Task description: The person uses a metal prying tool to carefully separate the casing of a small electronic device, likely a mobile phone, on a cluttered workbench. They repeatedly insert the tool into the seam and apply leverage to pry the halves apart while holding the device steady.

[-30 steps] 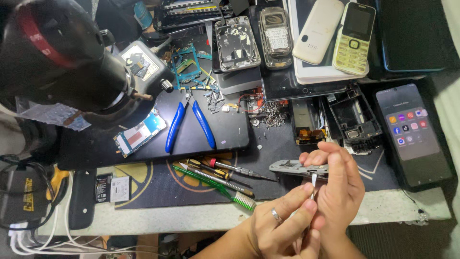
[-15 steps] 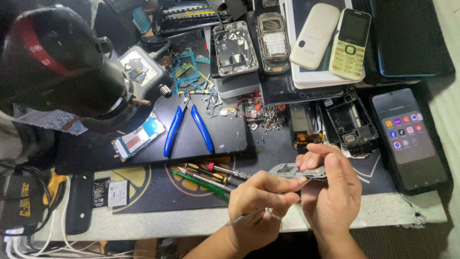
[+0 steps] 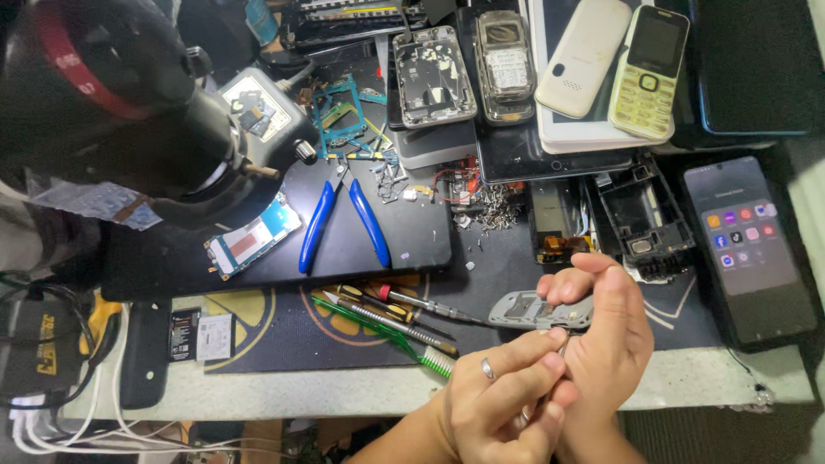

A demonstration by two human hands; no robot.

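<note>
light: bright, even | shadows: soft | focus: sharp | edges: wide-angle bend

Bare forearms, no sleeves; silver ring (image 3: 487, 369) on the left hand (image 3: 498, 404).

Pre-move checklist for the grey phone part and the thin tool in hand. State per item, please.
1. Right hand has the grey phone frame by its right end: ok, fingers wrap that end.
2. Left hand pinches a thin metal tool near the frame: ok, but most of the tool is hidden.
3. Tool tip on the frame: cannot tell, fingers cover it.
4. Frame clear of the mat: cannot tell from this angle.
5. Screwdrivers and green brush lie just left of the frame, apart from it: ok.
6. Loose screws sit in a pile farther back, away from the hands: ok.
</note>
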